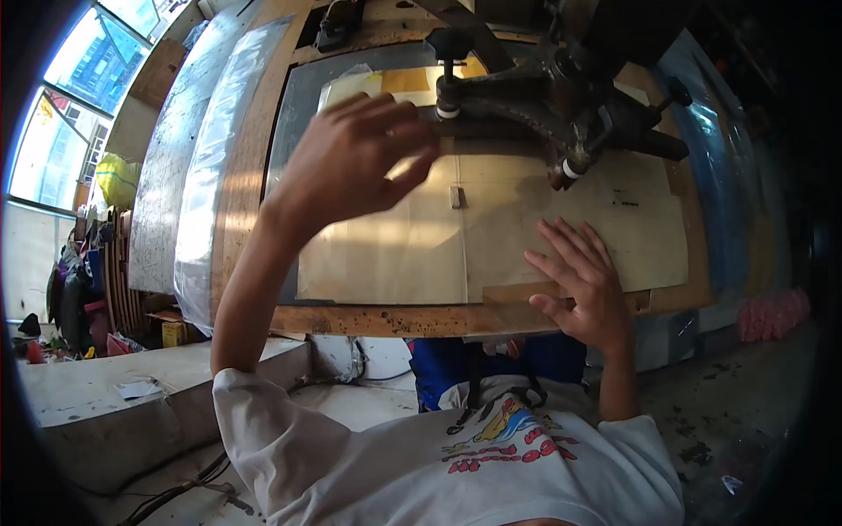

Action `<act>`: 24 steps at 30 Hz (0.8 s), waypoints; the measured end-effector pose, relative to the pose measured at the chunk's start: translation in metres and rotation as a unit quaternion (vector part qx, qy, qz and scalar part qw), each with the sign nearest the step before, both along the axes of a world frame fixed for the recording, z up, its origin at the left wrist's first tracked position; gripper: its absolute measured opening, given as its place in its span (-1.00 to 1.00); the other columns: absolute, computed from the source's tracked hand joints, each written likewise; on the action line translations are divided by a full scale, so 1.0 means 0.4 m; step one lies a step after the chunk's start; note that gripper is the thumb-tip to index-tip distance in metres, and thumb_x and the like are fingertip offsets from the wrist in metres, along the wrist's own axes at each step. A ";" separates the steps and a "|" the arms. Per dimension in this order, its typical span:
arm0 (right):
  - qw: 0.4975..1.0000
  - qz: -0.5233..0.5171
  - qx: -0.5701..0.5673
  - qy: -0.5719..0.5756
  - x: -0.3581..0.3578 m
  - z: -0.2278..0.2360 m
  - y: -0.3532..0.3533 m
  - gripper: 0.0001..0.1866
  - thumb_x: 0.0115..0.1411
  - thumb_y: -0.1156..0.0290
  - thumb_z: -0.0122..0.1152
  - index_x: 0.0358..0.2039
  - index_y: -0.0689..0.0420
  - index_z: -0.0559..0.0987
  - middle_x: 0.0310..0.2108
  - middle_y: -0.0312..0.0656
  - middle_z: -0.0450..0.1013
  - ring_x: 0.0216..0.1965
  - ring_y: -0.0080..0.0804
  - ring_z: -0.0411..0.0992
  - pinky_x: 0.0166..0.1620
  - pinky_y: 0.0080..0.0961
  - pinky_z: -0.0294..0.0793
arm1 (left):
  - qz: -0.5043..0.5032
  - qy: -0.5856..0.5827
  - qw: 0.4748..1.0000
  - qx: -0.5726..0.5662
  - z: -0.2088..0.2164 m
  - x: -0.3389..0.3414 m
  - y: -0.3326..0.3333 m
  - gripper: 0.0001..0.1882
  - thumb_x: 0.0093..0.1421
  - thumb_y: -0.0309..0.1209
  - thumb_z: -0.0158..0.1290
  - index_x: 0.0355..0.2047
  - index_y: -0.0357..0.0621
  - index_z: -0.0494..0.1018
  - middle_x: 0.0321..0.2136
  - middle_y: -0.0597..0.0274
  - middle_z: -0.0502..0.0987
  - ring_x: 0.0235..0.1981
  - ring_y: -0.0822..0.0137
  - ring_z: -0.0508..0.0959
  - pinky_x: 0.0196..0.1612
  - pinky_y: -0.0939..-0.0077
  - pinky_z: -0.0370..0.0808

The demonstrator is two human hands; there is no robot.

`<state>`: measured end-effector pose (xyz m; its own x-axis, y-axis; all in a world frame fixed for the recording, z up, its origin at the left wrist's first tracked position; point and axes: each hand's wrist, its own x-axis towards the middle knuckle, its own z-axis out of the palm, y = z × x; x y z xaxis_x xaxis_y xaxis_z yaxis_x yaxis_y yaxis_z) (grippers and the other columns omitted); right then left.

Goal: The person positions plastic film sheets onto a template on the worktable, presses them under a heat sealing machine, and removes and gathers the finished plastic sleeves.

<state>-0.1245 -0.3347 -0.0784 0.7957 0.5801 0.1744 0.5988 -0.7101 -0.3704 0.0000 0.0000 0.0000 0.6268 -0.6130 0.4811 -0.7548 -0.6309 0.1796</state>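
Note:
A large cream sheet (386, 259) lies on a dark board on the wooden workbench, a thin line running down its middle. Over its left half my left hand (364, 158) is raised, fingers curled in toward the thumb; whether a small thing is pinched there is hidden. Flat on the sheet's lower right rests my right hand (583, 285), its fingers spread and nothing in its grasp. Between the hands, beside the middle line, sits a small grey-brown block (455, 197). A strip of brown tape (517, 294) lies at the sheet's near edge, left of my right hand.
A dark metal clamp frame (526, 96) with a black knob (448, 44) overhangs the far side of the sheet. Clear plastic film (206, 167) covers the left side, bluish film (715, 149) the right. The bench's wooden front edge (377, 321) runs before me.

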 end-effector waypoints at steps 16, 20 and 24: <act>0.999 -0.002 -0.028 0.019 0.017 0.007 0.011 -0.53 0.20 -0.05 0.23 -0.05 0.02 0.62 0.17 0.03 0.41 0.26 0.05 0.30 0.32 0.16 0.09 | -0.190 -0.011 0.979 0.070 -0.216 0.384 0.041 -0.52 0.29 0.02 -0.02 0.11 0.15 0.53 -0.42 0.06 0.41 -0.30 0.04 0.49 -0.16 0.19 0.49; 0.999 -0.007 -0.041 0.023 0.027 0.001 0.005 -0.51 0.19 -0.10 0.23 -0.07 0.02 0.63 0.16 0.03 0.43 0.26 0.05 0.30 0.32 0.17 0.09 | -0.165 0.069 0.983 0.038 -0.230 0.395 0.026 -0.37 0.18 -0.02 0.08 -0.76 -0.39 0.36 -0.44 -0.08 0.32 -0.35 -0.07 0.40 -0.17 0.09 0.40; 0.998 -0.002 -0.045 0.035 0.032 0.001 0.003 -0.48 0.16 -0.15 0.25 -0.06 -0.01 0.64 0.16 -0.01 0.43 0.27 0.03 0.30 0.33 0.17 0.08 | -0.172 0.071 0.982 0.043 -0.228 0.401 0.031 -0.39 0.19 -0.02 0.07 -0.70 -0.40 0.40 -0.41 -0.08 0.34 -0.34 -0.05 0.41 -0.17 0.11 0.41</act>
<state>-0.1117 -0.3333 -0.0779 0.8067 0.5872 0.0662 0.5706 -0.7450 -0.3456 0.1604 0.0125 -0.0911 0.4330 -0.8339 0.3422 -0.8970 -0.3610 0.2553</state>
